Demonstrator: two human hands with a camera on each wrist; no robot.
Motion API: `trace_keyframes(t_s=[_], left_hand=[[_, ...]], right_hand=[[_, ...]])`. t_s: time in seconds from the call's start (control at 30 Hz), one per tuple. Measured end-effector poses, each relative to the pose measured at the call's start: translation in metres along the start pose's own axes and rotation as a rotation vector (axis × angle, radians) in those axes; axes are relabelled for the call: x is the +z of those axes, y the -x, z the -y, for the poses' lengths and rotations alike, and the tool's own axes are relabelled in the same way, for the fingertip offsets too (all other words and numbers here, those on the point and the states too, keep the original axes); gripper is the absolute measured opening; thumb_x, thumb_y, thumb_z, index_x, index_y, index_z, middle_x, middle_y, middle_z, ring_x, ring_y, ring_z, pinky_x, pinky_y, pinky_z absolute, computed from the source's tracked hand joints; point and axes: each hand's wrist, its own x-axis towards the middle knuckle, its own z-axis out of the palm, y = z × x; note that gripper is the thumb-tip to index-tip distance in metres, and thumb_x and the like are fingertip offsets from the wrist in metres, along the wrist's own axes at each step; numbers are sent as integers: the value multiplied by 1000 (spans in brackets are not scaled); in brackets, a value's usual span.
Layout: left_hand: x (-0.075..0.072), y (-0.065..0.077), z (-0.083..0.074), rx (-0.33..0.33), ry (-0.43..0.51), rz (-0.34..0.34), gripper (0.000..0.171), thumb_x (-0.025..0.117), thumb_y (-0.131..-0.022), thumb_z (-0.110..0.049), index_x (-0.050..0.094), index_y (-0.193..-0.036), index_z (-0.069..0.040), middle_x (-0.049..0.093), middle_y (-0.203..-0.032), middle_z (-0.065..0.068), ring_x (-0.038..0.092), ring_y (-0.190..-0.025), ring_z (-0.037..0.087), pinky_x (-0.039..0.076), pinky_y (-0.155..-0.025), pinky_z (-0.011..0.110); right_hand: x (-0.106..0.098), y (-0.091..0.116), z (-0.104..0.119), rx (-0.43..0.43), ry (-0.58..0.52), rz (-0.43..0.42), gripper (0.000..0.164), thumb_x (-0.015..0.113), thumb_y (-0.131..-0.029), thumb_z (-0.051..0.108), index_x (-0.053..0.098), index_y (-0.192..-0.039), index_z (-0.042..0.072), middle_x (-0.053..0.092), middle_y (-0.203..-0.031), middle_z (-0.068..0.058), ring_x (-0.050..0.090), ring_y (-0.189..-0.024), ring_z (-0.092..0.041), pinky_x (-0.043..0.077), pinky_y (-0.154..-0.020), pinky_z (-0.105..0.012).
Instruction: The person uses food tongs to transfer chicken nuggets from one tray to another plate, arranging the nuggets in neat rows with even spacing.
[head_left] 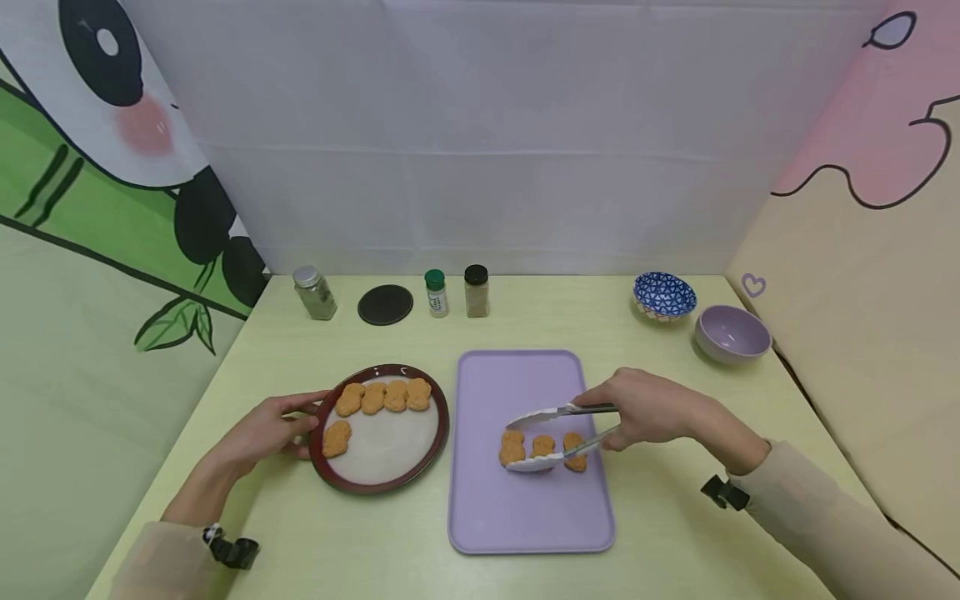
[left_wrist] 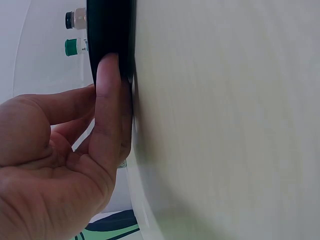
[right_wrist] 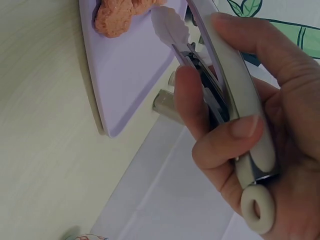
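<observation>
My left hand [head_left: 262, 432] pinches the left rim of a brown-rimmed plate [head_left: 442, 421]; the left wrist view shows its fingers [left_wrist: 107, 100] against the plate's dark underside [left_wrist: 111, 30]. Several nuggets [head_left: 396, 395] lie along the plate's far side, one nugget [head_left: 337, 438] at its left. My right hand [head_left: 651, 406] grips white-tipped tongs [head_left: 536, 463] by the handles, the tong arms spread apart over a purple tray [head_left: 531, 517]. Three nuggets [head_left: 512, 447] sit in a row on the tray, partly overlapped by the near tong arm. A nugget [right_wrist: 114, 17] shows close to the tongs in the right wrist view.
Along the back stand a silver-lidded jar [head_left: 315, 293], a black disc [head_left: 386, 305], a green-capped bottle [head_left: 436, 293] and a black-capped jar [head_left: 476, 292]. At the back right are a blue patterned bowl [head_left: 664, 295] and a purple bowl [head_left: 732, 334]. Cloth walls border the table.
</observation>
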Motion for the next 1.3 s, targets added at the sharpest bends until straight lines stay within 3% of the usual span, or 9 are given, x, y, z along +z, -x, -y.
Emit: trace_keyframes(t_s=[0.23, 0.47, 0.63, 0.7, 0.87, 0.97, 1.1, 1.3], left_hand=[[0, 0, 2, 3, 14, 3, 47, 53, -95, -8, 45, -141, -11, 46, -132, 25, 60, -92, 28, 56, -64, 38], [1, 0, 1, 5, 9, 5, 47, 54, -95, -8, 45, -141, -12, 48, -129, 24, 60, -91, 28, 56, -64, 38], [0, -1, 1, 0, 2, -2, 47, 53, -95, -8, 46, -141, -12, 49, -127, 24, 60, -91, 28, 56, -65, 38], [0, -1, 1, -3, 2, -3, 47, 53, -95, -8, 46, -141, -12, 50, -127, 24, 60, -91, 28, 56, -65, 38], [0, -2, 2, 0, 5, 0, 47, 54, -95, -8, 46, -141, -12, 51, -124, 24, 60, -90, 27, 56, -66, 39], [0, -2, 1, 1, -4, -2, 47, 53, -95, -8, 46, -141, -12, 50, -125, 24, 60, -90, 28, 56, -66, 39], [0, -2, 0, 0, -23, -3, 47, 54, -95, -9, 46, -141, -13, 49, -128, 24, 60, -90, 28, 56, -65, 38], [-1, -2, 0, -3, -26, 4, 47, 54, -95, -9, 45, -142, -13, 48, -129, 24, 59, -92, 28, 56, -66, 37]], right_hand=[[1, -3, -1, -47, 8, -25, 50, 76, -73, 23, 66, -120, 12, 67, -102, 11, 51, -64, -2, 46, -62, -22], [-13, -16, 16, -62, 0, -70, 52, 76, -73, 23, 65, -123, 12, 66, -87, 12, 42, -53, 0, 41, -49, -20], [-20, -48, 43, -109, 19, -106, 52, 76, -75, 25, 64, -124, 12, 64, -81, 11, 45, -55, -3, 42, -49, -21], [-19, -66, 54, -119, 33, -108, 53, 76, -75, 26, 63, -125, 13, 66, -86, 10, 46, -58, -4, 43, -50, -21], [-9, -111, 78, -125, 62, -73, 53, 76, -76, 29, 62, -126, 17, 66, -98, 11, 48, -65, -7, 44, -55, -22], [1, -133, 87, -155, 69, -66, 53, 75, -76, 27, 63, -126, 17, 64, -92, 13, 47, -67, -8, 42, -58, -22], [13, -152, 95, -162, 80, -59, 54, 75, -75, 27, 62, -127, 17, 62, -86, 13, 46, -65, -8, 40, -58, -22], [21, -163, 100, -143, 92, -42, 55, 76, -76, 30, 61, -128, 16, 66, -99, 9, 49, -67, -7, 42, -60, -21]])
